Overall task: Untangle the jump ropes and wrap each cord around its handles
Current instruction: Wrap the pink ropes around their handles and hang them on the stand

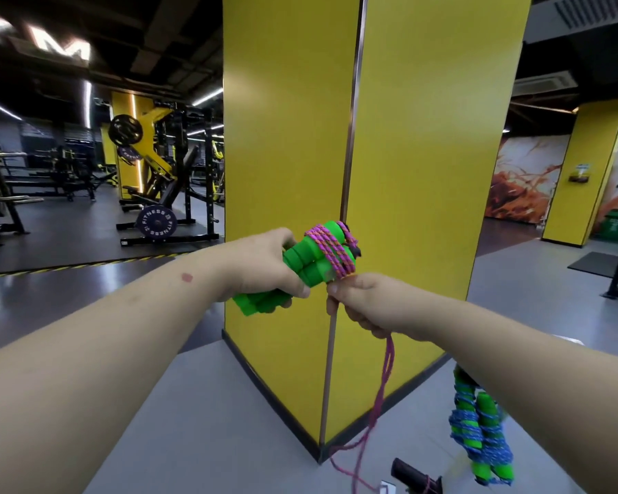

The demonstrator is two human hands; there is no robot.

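Handles (300, 260) of bright green foam, the pair held side by side, sit clenched in the left hand (264, 263), their long axis slanting up and to the right, toward the yellow pillar (425, 172). A few turns of the pink cord (330, 249) already circle their upper end. The right hand (363, 303) lies just below and right of that wound end, pinching the cord where it leaves the last turn; from this grip the loose cord drops to the grey floor (229, 422) and trails away in slack loops. The coming wrap looks likely to turn on this: the free cord lies on the right hand's side, crosswise to the handles, so that hand would carry it round. A second rope (478, 433), blue cord round green handles, appears already wound, at lower right.
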